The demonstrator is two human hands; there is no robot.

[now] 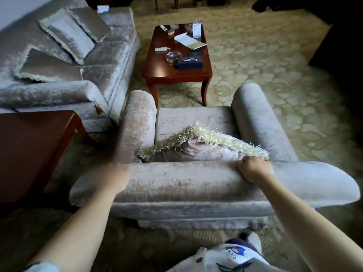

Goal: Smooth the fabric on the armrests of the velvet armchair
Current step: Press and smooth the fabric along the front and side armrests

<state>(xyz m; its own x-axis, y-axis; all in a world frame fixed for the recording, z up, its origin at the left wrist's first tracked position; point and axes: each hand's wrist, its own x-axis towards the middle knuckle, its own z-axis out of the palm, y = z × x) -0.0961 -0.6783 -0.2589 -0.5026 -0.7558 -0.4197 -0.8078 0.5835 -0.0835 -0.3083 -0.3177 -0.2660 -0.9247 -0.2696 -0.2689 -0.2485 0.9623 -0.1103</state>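
I stand behind a pale velvet armchair (176, 183) and look down over its rolled backrest. Its left armrest (138, 122) and right armrest (257, 122) run away from me on either side of the seat. A fringed cushion (196, 148) leans against the inside of the backrest. My right hand (254, 169) is curled over the top of the backrest at its right part, fingers gripping the fabric beside the cushion's fringe. My left hand (115, 177) is blurred at the left end of the backrest, where it meets the left armrest; whether its fingers are closed I cannot tell.
A matching velvet sofa (78, 61) with cushions stands at the left. A wooden coffee table (176, 54) with papers, a glass ashtray and a dark box is beyond the chair. A wooden side table (33, 146) sits close at the left. Patterned carpet covers the floor.
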